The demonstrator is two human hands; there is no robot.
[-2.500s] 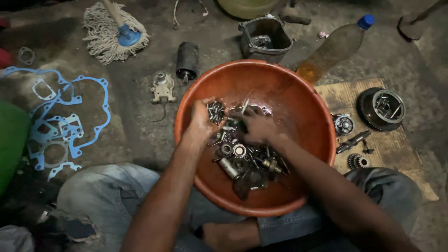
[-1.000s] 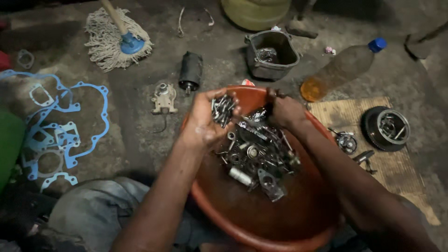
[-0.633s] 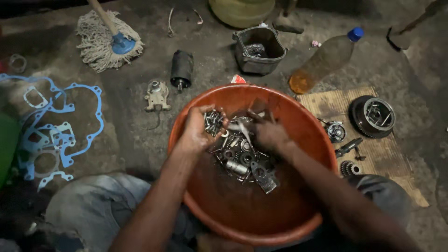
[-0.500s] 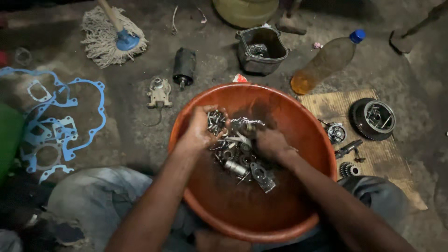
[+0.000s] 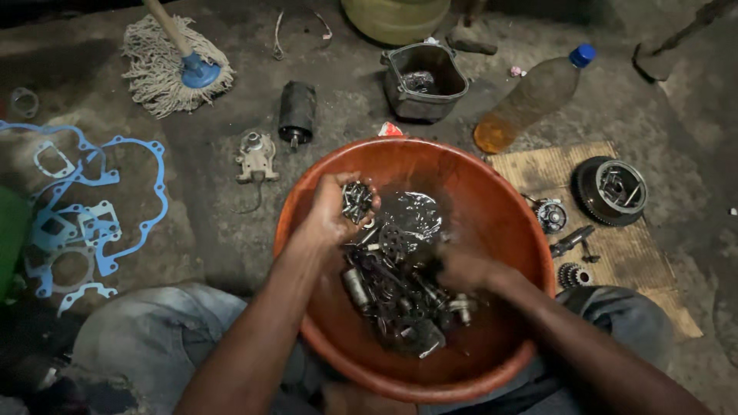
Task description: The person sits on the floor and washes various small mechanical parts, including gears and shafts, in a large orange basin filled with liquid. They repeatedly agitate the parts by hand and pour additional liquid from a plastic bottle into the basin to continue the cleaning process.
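Meanwhile left hand [image 5: 330,219] fingers clutch bolts [image 5: 357,201]; right hand [image 5: 465,269], fingers blurred, cannot tell, amid basin [image 5: 492,192] parts [image 5: 392,288].

My body, catalogued outward from the orange basin [image 5: 492,192]:

- Left hand [image 5: 327,219], at the basin's far-left rim: bare, no glove, ring or watch; wet, greasy sheen.
- Right hand [image 5: 465,269], over the basin's middle: bare, blurred, no jewellery that I can make out.
- Forearms: bare along all that shows, no sleeves or cuffs.
- Legs, either side of the basin: faded light-blue denim jeans, creased and grimy, dark-stained at the left knee.
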